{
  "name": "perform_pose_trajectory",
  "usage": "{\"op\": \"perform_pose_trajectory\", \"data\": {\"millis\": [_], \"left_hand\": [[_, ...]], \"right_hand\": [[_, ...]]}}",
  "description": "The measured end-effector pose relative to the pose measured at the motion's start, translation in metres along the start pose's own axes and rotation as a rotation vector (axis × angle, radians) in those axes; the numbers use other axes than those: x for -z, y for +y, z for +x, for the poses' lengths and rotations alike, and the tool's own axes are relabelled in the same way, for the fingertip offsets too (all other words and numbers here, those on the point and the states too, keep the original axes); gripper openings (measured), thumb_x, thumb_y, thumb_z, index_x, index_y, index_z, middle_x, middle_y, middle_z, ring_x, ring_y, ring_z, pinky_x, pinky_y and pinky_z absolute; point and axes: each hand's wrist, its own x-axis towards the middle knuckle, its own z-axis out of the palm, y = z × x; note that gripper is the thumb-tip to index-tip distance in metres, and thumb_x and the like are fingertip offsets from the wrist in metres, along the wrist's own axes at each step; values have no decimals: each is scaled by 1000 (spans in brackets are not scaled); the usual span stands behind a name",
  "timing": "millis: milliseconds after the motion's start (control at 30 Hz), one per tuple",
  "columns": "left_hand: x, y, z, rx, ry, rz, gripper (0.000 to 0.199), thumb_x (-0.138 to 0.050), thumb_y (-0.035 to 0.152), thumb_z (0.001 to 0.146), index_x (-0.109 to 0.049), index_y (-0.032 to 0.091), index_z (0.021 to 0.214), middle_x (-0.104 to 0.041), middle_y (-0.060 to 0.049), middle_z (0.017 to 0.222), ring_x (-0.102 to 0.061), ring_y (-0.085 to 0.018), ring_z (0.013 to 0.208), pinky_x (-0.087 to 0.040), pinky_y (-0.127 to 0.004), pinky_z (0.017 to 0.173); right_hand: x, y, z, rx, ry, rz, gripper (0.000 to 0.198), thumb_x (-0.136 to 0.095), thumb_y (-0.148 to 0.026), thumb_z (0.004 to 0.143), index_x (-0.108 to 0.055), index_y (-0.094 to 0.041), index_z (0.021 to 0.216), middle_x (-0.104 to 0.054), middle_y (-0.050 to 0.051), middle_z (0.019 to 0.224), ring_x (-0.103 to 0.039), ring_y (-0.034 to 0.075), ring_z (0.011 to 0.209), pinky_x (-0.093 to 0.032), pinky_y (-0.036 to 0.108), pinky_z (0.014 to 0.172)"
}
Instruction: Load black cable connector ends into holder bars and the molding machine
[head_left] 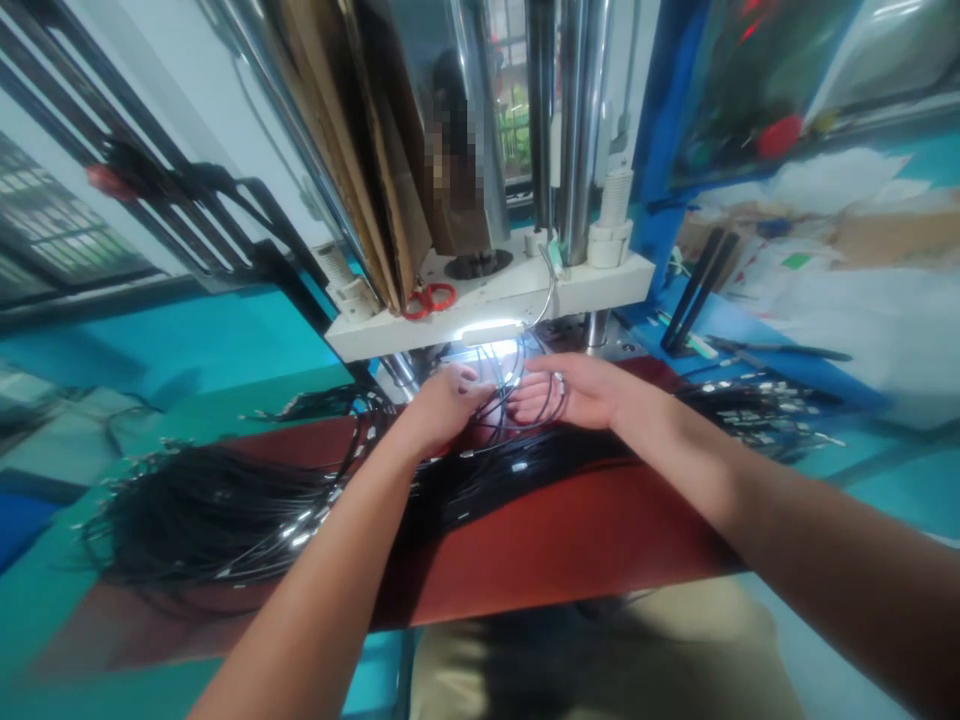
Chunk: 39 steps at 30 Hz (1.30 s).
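Under the press's white plate, both hands are at thin black cables that hang in loops in the bright light. My left hand is closed, thumb and fingers pinched on a cable. My right hand is turned palm inward, its fingers curled loosely with cable loops lying across them. The fingertips are partly blurred, and the cable ends are hard to make out. Just below the hands, a long bundle of black cables with small pale connectors lies across the red-brown board.
A large heap of black cables spreads on the left, more cable ends on the right. Red-handled scissors rest on the press plate beside cardboard. Metal columns rise behind. Tweezers-like dark tools and white bags sit at right.
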Motion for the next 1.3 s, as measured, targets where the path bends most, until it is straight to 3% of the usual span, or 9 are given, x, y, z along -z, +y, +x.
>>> {"op": "perform_pose_trajectory", "data": {"millis": [333,400,467,567,700,833,1033,1167,1300], "left_hand": [[28,14,-30,-68,69,-144,41,-49,49,87,-57,18,113,-70,-10,98,-66,-21,85,-51,-37,79],[16,27,-57,-120,227,-15,31,-48,41,89,-60,19,106,-71,-9,95,-66,-21,85,-51,-39,80],[-7,40,-91,-359,491,80,24,-43,29,92,-60,21,107,-70,-8,99,-64,-21,91,-50,-39,86],[-50,47,-121,-917,293,95,24,-44,18,88,-60,22,105,-70,-5,98,-62,-18,97,-50,-35,90],[-74,25,-94,-640,140,215,37,-42,10,82,-56,13,116,-64,-14,113,-55,-27,108,-45,-49,99],[-50,-3,-54,-436,30,118,33,-33,8,86,-55,14,111,-60,-15,114,-55,-23,109,-45,-43,99],[-3,-14,-44,-360,-147,80,31,-30,31,97,-56,21,110,-60,-8,110,-58,-18,100,-45,-35,94],[13,-15,-36,-414,-324,55,29,-46,42,92,-61,21,106,-62,-4,101,-57,-16,91,-44,-30,85],[9,-15,-38,-427,-449,21,51,-73,55,67,-61,21,103,-61,-2,95,-53,-16,84,-42,-26,72]], "right_hand": [[-33,17,-8,109,-241,306,31,-55,-43,81,-59,-13,89,-61,7,76,-62,21,77,-53,41,80],[-42,20,-8,103,-274,345,30,-55,-45,80,-58,-15,83,-57,4,68,-60,20,69,-53,40,74],[-53,20,-10,107,-284,395,27,-55,-42,80,-58,-15,83,-57,4,68,-59,20,68,-52,40,72],[-68,15,-14,110,-262,453,28,-57,-39,79,-58,-14,92,-60,6,75,-60,22,75,-52,43,76],[-75,6,-14,110,-193,399,28,-59,-41,80,-58,-15,90,-60,5,77,-61,21,78,-50,43,83],[-47,0,-12,194,-263,101,37,-62,-51,82,-61,-14,81,-62,5,78,-62,19,84,-46,37,94],[13,-16,-41,291,-311,-878,51,-77,-37,73,-62,-20,119,-65,7,113,-59,21,106,-43,38,97],[17,-14,-62,410,-299,-1354,50,-80,-39,68,-65,-25,114,-61,3,111,-56,22,103,-43,33,90],[9,-1,-64,434,-168,-1600,42,-79,-32,67,-63,-24,105,-57,2,104,-54,21,95,-42,30,79]]}}
